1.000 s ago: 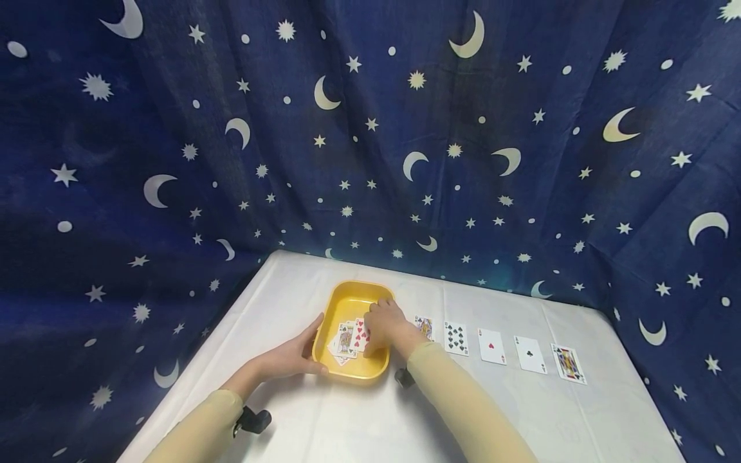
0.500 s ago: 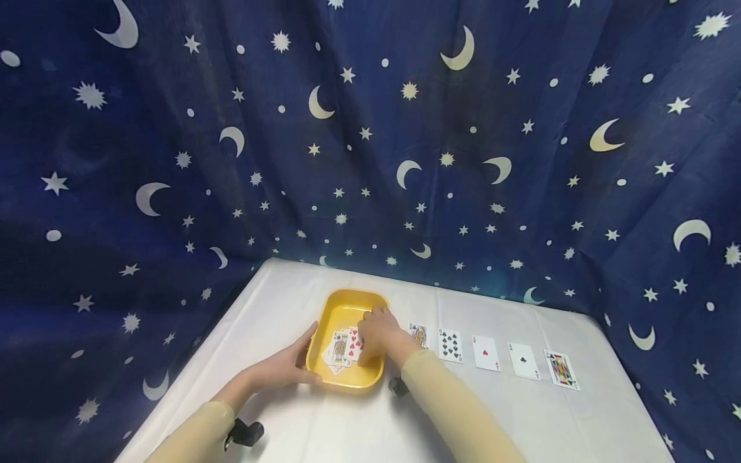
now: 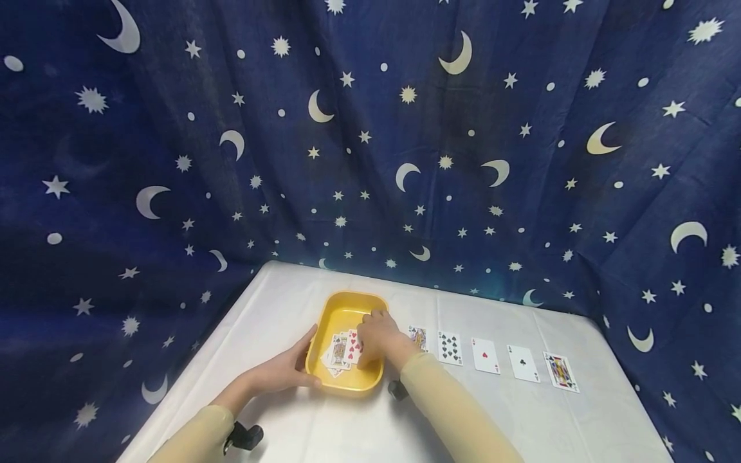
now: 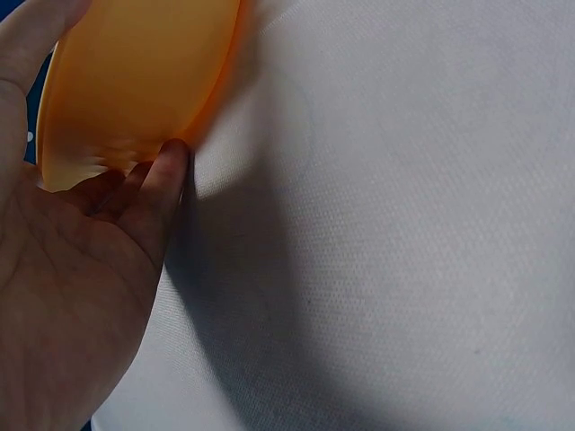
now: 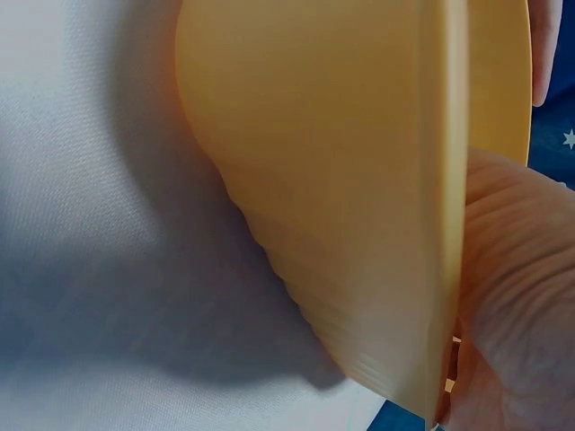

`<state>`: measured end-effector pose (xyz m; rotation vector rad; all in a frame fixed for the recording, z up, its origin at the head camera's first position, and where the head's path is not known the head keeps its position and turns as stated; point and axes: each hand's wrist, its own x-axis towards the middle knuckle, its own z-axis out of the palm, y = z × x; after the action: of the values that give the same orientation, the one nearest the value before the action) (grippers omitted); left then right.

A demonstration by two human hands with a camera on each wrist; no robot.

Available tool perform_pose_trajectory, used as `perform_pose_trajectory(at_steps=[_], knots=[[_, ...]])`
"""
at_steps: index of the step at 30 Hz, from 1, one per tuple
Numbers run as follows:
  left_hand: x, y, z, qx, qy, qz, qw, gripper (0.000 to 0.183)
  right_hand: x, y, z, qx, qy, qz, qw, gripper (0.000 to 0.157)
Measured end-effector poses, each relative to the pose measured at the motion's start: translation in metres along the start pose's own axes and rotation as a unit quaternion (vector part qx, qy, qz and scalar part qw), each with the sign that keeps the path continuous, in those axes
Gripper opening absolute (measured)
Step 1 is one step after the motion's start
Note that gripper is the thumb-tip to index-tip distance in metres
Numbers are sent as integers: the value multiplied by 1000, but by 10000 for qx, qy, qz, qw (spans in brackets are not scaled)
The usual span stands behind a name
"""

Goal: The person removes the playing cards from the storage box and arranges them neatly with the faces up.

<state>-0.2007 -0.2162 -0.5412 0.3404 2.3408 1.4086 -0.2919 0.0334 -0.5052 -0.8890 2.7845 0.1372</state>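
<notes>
A yellow plastic tray (image 3: 347,314) sits on the white-covered table in the head view. My left hand (image 3: 280,372) grips its left side, thumb near the front corner; the left wrist view shows fingertips (image 4: 171,162) against the outer wall. Inside lie several overlapping playing cards, a face card (image 3: 339,354) among those on top. My right hand (image 3: 377,337) reaches over the right rim, fingers curled, and holds a red hearts card (image 3: 352,347) by its right part, which the hand covers. In the right wrist view, the tray wall (image 5: 332,180) hides most of those fingers.
Right of the tray, face-up cards form a row: a face card (image 3: 417,337) partly behind the right arm, a spades card (image 3: 449,348), an ace of hearts (image 3: 485,355), an ace of clubs (image 3: 523,363) and another face card (image 3: 561,372). A dark-blue star-patterned curtain (image 3: 370,161) hangs behind.
The head view has shifted slightly, so everything appears a little lower and further left than a second ago. Both hands keep their places at the tray.
</notes>
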Motion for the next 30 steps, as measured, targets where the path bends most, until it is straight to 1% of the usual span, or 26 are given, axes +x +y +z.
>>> perform_pose_trajectory(at_steps=[4,10,15,23,30], knots=[[1,0,0,29,22,-37,10000,122,1,0,0,4,-4,7,10000,41],[0,0,0,15,17,-26,10000,122,0,0,0,12,-30,28,10000,43],[0,0,0,41,37,-32,10000,122,-1,0,0,36,-15,19,10000,42],[0,-4,-1,-29,22,43,10000,123,1,0,1,41,-51,-20,10000,42],[0,-5,-2,2,36,101,9999,123,2,1,0,197,-20,11,9998,42]])
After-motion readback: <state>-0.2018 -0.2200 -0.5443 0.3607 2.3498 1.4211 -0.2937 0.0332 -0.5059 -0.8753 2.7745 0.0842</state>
